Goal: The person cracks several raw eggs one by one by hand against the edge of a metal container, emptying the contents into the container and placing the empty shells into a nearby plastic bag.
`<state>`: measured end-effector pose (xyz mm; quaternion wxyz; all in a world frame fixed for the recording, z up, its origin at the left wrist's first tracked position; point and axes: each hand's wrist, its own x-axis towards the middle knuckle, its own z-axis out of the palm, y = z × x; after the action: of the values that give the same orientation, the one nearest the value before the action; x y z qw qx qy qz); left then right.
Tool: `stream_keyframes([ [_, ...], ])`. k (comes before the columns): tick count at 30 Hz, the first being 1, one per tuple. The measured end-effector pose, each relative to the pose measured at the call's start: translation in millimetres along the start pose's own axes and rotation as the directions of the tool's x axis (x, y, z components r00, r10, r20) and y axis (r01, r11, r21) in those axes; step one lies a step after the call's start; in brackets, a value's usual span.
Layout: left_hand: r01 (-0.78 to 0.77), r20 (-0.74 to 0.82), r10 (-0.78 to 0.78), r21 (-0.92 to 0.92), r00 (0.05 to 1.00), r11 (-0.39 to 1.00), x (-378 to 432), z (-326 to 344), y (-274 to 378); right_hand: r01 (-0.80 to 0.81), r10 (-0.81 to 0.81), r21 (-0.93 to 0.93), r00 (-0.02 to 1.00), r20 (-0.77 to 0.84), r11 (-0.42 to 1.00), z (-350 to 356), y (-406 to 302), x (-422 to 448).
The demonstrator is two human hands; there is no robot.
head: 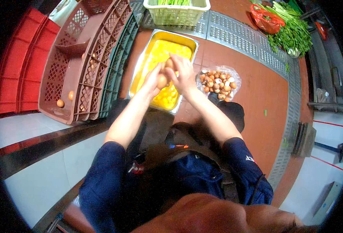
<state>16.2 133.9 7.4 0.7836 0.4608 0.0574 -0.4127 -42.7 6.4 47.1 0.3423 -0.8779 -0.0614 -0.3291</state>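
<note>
Over a rectangular steel pan of yellow liquid egg and yolks, both my hands are close together. My left hand holds a brown egg low in its palm. My right hand is at another brown egg or shell, between the two hands; the fingers partly cover it, and whether it is cracked cannot be told. Right of the pan, a clear plastic bag lies open, filled with brown eggshells.
Stacked plastic crates stand at the left, the brown one holding several eggs. A pale basket of green stalks is beyond the pan. Metal drain grating crosses the red floor. Leafy greens and a red bag lie at upper right.
</note>
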Motion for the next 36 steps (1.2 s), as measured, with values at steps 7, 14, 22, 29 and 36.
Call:
stream_keyframes([
  [7,-0.011,-0.059,0.015,0.058,0.998,0.998,-6.6,-7.5,15.0,-0.575,0.579,0.615,0.784,0.225,0.54,-12.1,33.6,14.5],
  [14,-0.129,0.1,0.103,0.307,0.99,0.943,-12.2,-10.1,23.1,-0.639,0.417,0.304,0.723,0.551,0.706,-7.0,33.8,6.5],
  [22,-0.393,0.126,0.451,0.722,0.884,0.569,-4.6,-16.5,9.3,-0.588,0.47,0.155,0.755,0.456,0.794,-6.5,31.4,1.7],
  [29,-0.372,0.27,0.643,0.928,0.717,0.026,-15.1,2.5,14.8,-0.43,0.412,-0.016,0.852,0.323,0.903,-6.9,22.0,1.5],
  [36,-0.376,0.412,0.656,0.903,0.632,-0.205,-15.4,-3.1,20.8,-0.126,0.145,-0.114,0.973,0.177,0.985,-9.0,21.9,1.3],
])
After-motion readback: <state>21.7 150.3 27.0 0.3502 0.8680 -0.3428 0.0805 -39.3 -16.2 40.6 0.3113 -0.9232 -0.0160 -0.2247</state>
